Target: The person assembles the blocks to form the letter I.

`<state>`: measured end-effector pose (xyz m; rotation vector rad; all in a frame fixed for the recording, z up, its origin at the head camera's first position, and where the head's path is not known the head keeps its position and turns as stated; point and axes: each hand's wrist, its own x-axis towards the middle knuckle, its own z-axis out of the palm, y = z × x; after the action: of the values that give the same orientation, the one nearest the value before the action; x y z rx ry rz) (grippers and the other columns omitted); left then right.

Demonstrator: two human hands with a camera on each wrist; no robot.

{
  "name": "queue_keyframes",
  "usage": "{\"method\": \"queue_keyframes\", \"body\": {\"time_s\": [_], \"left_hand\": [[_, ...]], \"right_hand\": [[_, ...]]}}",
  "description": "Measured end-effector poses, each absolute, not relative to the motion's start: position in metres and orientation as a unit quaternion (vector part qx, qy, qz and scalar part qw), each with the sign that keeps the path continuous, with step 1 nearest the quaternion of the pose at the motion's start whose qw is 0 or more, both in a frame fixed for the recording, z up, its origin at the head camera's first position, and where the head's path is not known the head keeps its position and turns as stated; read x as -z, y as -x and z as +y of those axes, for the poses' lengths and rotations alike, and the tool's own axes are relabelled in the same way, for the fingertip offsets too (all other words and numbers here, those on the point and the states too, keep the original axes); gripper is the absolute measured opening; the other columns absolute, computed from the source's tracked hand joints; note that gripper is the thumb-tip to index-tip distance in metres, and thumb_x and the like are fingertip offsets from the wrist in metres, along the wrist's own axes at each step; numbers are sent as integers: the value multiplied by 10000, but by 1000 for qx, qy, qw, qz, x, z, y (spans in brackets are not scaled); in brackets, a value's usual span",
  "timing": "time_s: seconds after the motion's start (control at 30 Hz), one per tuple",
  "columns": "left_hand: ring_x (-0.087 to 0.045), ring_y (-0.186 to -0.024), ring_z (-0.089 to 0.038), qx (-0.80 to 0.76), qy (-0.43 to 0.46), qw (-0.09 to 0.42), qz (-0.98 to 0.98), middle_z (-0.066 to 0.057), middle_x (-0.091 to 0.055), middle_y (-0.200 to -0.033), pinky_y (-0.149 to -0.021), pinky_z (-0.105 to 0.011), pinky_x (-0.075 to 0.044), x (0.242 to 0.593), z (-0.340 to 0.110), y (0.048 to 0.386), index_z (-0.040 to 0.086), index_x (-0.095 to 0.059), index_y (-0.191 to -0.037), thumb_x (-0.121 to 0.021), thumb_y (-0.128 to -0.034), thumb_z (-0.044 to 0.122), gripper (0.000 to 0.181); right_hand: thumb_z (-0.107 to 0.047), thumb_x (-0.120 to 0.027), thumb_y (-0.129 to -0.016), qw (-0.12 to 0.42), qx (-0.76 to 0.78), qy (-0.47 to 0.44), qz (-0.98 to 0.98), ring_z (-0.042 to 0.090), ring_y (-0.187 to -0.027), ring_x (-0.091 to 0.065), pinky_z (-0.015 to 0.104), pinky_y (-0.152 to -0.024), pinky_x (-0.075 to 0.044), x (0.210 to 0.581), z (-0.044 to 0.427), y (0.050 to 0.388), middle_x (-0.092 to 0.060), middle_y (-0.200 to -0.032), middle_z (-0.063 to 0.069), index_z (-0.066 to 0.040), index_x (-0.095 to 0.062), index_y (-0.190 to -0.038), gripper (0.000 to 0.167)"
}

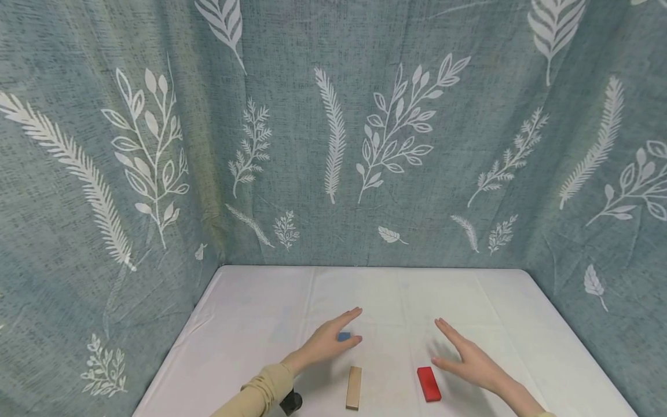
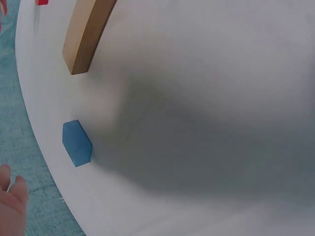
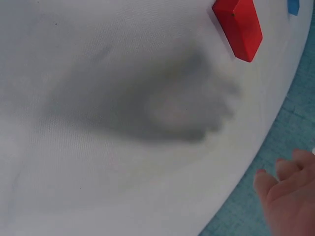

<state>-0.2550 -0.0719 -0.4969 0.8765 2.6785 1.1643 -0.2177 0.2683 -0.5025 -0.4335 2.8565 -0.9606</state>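
My left hand [image 1: 325,343] hovers above the table with straight fingers and thumb spread, holding nothing. Beyond it, partly covered in the head view, lies a small blue block [image 1: 344,336]; the left wrist view shows the blue block [image 2: 77,143] whole on the cloth. A long natural-wood block [image 1: 354,388] lies nearer, just right of the left forearm. On the right side, my right hand [image 1: 471,362] is raised with fingers extended and thumb apart, gripping nothing. Left of it and nearer lies a red block [image 1: 428,384], also seen close in the right wrist view.
A white cloth covers the table [image 1: 276,295]. Blue-green curtains [image 1: 292,145] with white leaf prints stand behind and on both sides. A dark object [image 1: 290,402] shows beneath the left forearm, perhaps part of the wrist camera.
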Motion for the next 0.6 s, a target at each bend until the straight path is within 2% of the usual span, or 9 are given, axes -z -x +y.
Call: {"method": "queue_keyframes", "body": {"time_s": [0.3, 0.43, 0.6], "left_hand": [[-446, -1334, -285, -389, -314, 100, 860, -62, -470, -1450, -1117, -458, -396, 502, -72, 251, 125, -434, -1421, -564, -935, 380, 564], [-492, -1291, -297, -380, -332, 114, 856, -81, -505, -1418, -1080, -418, -446, 505, -73, 249, 87, -467, -1394, -588, -924, 355, 554], [-509, -1267, -333, -372, -355, 145, 846, -112, -511, -1407, -1056, -420, -471, 509, -76, 245, 49, -467, -1383, -601, -914, 358, 578]], "right_hand": [[-474, -675, -826, 72, 305, 177, 933, 365, -1339, -411, 560, -1023, -446, 504, 267, 217, -376, -1503, 143, -82, -340, -1465, 821], [-518, -665, -818, 88, 300, 197, 929, 362, -1325, -427, 517, -1015, -472, 505, 267, 216, -400, -1492, 124, -84, -362, -1456, 829], [-491, -682, -812, 110, 299, 212, 924, 373, -1314, -433, 491, -1003, -492, 506, 267, 213, -436, -1469, 114, -70, -388, -1440, 810]]}}
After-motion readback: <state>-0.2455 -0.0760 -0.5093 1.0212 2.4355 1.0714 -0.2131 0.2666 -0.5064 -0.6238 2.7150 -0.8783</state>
